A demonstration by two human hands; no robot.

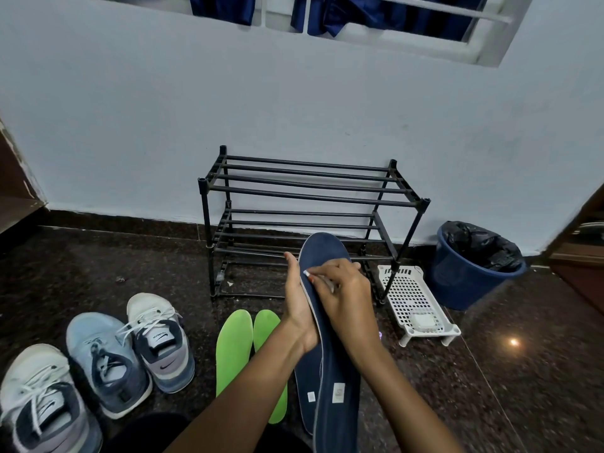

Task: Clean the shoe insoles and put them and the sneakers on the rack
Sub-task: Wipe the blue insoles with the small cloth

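A: What is held up in the middle?

B: A dark blue insole [327, 322] is held up on its edge, with its toe end pointing toward the black rack [307, 223]. It is gripped from behind by the left hand [299, 308], whose fingers are curled around its edge.

A: And the right hand [343, 295]?

B: It is closed around something small and white [318, 278] that is pressed on the blue face of the insole. What it is cannot be told. A second dark blue insole [307, 387] is seen just behind the first one, lower down.

A: What is laid on the floor?

B: Two green insoles [233, 348] are laid side by side, partly hidden by the left arm. Three sneakers [108, 361] are set well to the left of them. A white basket tray [415, 305] is placed beside the rack, and a blue bin [470, 273] lined with a black bag is stood near the wall.
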